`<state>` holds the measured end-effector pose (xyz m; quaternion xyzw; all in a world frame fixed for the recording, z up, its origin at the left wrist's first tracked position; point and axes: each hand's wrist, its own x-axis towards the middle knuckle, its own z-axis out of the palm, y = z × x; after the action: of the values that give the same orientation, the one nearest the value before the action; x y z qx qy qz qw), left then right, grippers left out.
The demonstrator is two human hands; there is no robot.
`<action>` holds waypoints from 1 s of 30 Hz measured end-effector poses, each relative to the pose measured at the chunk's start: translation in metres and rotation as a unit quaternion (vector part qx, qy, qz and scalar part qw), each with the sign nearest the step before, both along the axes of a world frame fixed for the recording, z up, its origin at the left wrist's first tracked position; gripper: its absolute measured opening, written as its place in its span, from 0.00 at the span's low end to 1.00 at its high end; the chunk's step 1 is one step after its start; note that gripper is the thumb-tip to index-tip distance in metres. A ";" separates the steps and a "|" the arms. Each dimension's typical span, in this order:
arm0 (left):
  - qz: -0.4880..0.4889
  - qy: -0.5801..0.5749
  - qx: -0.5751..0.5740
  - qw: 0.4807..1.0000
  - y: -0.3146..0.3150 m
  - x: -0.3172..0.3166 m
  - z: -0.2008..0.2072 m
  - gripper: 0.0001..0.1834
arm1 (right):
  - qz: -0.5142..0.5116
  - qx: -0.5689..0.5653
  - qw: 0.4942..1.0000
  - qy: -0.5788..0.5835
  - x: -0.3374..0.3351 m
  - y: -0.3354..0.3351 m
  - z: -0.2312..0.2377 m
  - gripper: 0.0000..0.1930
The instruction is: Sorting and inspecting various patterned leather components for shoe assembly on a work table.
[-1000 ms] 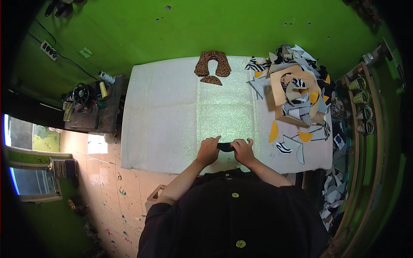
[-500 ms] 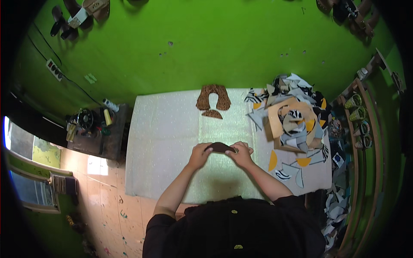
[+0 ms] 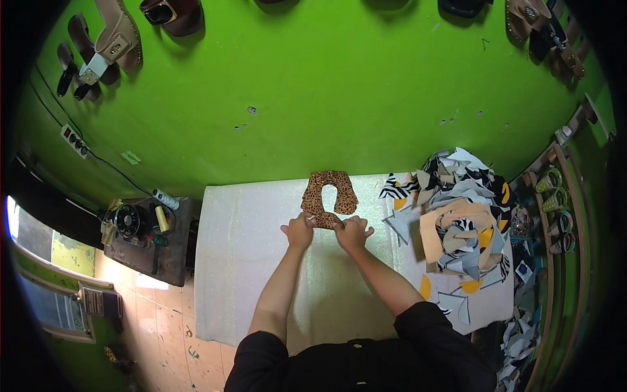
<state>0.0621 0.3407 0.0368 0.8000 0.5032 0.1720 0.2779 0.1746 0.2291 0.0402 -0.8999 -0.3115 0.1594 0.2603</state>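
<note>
A U-shaped leopard-print piece (image 3: 343, 185), brown with dark spots, lies at the far middle of the table, its opening facing me. At that opening my left hand (image 3: 298, 231) and my right hand (image 3: 353, 234) grip the two ends of a small curved leopard-print piece (image 3: 328, 221). The left fingers close on its left end, the right fingers on its right end. The small piece lies close against the U-shaped one; whether another piece is under it cannot be told.
A heap of zebra-print, grey and yellow scraps (image 3: 457, 163) surrounds a tan box (image 3: 429, 238) on the right of the white-covered table (image 3: 241, 261). At left stands a dark side table (image 3: 171, 251) with spools. Sandals (image 3: 117, 46) hang on the green wall.
Both hands have moved away from me, up to the U-shaped piece. The dark brown side of a held curved piece no longer shows; leopard print now shows between the hands. The view has tilted up.
</note>
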 end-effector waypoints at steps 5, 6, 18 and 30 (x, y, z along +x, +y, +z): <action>-0.082 0.153 0.024 0.985 0.009 0.010 0.004 0.10 | -0.017 -0.014 1.000 -0.017 -0.003 0.007 -0.008 0.15; -0.082 0.155 0.022 0.984 0.009 0.012 0.005 0.10 | -0.026 -0.007 0.999 -0.026 -0.002 0.007 -0.009 0.15; -0.067 0.172 0.133 0.974 -0.020 0.014 0.010 0.10 | 0.018 0.193 0.967 -0.164 0.008 -0.008 -0.016 0.07; -0.156 0.152 0.172 0.961 -0.048 0.005 0.033 0.17 | 0.242 0.030 0.955 -0.168 -0.008 -0.046 0.015 0.14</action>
<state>0.0667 0.2929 0.0697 0.9210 0.3712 0.0873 0.0798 0.1667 0.1835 0.0553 -0.8033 -0.5637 0.0548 0.1845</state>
